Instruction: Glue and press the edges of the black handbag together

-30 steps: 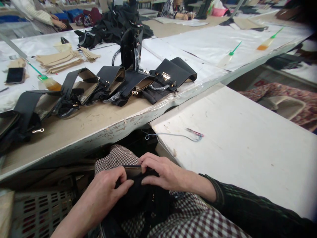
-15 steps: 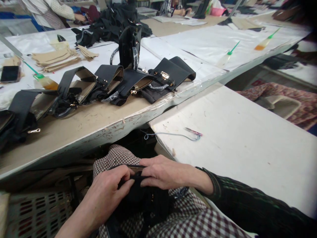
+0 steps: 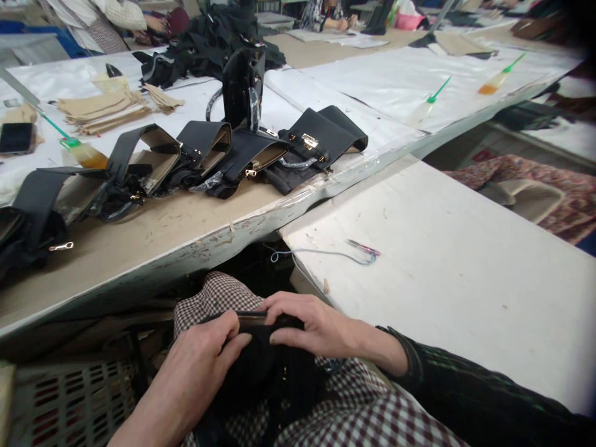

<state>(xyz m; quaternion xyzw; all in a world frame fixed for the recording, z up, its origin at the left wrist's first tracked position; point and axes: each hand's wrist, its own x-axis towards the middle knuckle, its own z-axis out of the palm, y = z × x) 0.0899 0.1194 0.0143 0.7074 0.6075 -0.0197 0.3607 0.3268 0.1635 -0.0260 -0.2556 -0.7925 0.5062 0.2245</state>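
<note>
A black handbag (image 3: 261,366) rests on my lap over a checked apron (image 3: 367,397). My left hand (image 3: 209,347) grips the left part of its top edge, thumb on the near side and fingers curled over the far side. On the right part of the same edge, my right hand (image 3: 307,323) is closed, its fingers over the far side and its thumb pressed on the near side. A strip of tan lining shows between the hands. Small gold-coloured metal pieces glint on the bag's lower front, which is dark and hard to make out.
Several black bags (image 3: 251,155) line the long table's edge (image 3: 186,248). Behind them are tan pieces (image 3: 102,108), a phone (image 3: 17,138) and a glue bottle (image 3: 84,152). A pen-like tool (image 3: 363,247) with a cord lies on the white side table (image 3: 442,273). A plastic crate (image 3: 69,397) stands lower left.
My right hand has shifted slightly right along the bag's edge, its fingers more arched. The gap between my hands is wider and more lining shows. My left hand has barely moved.
</note>
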